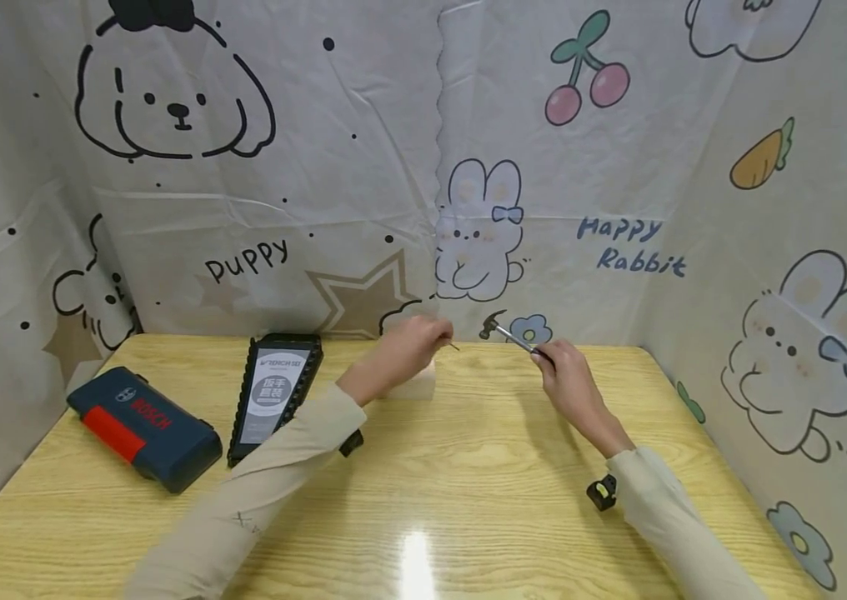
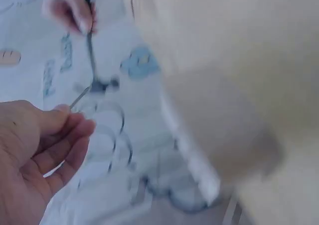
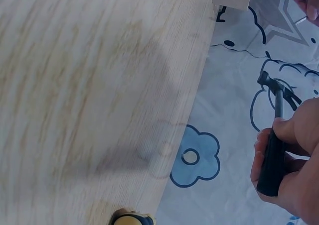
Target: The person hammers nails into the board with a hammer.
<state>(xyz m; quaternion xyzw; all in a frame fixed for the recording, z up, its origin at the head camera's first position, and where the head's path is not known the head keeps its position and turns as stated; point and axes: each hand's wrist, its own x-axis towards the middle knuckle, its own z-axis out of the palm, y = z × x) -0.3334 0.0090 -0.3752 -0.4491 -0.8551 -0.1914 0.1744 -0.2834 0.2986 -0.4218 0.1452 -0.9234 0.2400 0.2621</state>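
Note:
My left hand [image 1: 412,346] pinches a thin nail [image 2: 79,97] between thumb and forefinger, its other fingers loosely bent. The nail's tip sticks out past the fingertips. In my right hand [image 1: 569,383] I grip a small claw hammer [image 3: 273,155] by its black handle. Its metal head is raised above the table's far side, a little to the right of the nail in the head view. Below my left hand stands a pale block [image 1: 419,387], partly hidden by that hand; the left wrist view shows the block [image 2: 214,125] blurred. Neither nail nor hammer touches it.
A blue and red Bosch case [image 1: 144,429] and a black wrench set box [image 1: 273,392] lie on the left of the wooden table [image 1: 468,500]. A tape measure [image 1: 602,492] sits beside my right sleeve. A small black object [image 1: 351,443] is partly behind my left sleeve.

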